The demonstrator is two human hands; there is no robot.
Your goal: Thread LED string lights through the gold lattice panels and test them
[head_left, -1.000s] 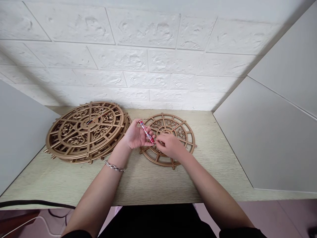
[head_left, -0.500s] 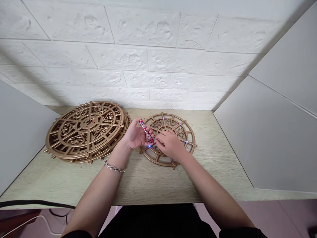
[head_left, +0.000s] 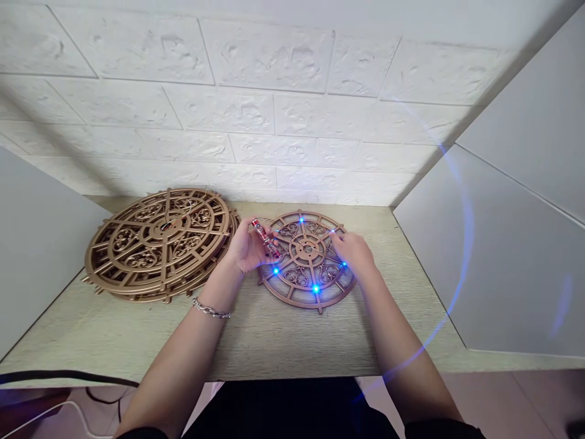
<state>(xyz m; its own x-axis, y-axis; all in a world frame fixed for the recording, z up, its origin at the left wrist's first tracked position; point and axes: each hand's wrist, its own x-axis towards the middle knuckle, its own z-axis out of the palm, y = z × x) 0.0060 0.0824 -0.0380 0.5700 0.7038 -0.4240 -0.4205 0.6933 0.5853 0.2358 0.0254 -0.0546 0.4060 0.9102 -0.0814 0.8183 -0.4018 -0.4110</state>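
A small gold openwork wheel (head_left: 307,259) lies flat on the wooden desk (head_left: 283,332), and several blue lights glow around its ring. My left hand (head_left: 247,247) is closed round a red and white cylinder (head_left: 265,238) at the wheel's left edge. My right hand (head_left: 354,251) rests on the wheel's right rim with its fingers curled over the edge; I cannot make out anything pinched in them.
A stack of larger gold openwork wheels (head_left: 159,241) lies at the left of the desk. A white brick wall (head_left: 274,110) stands behind, with grey panels (head_left: 503,244) at both sides. A black cable (head_left: 64,375) runs along the desk's front left edge.
The blue lights on the small wheel came on and grew bright. My right hand moved from the wheel's middle to its right rim. My left hand still holds the cylinder.
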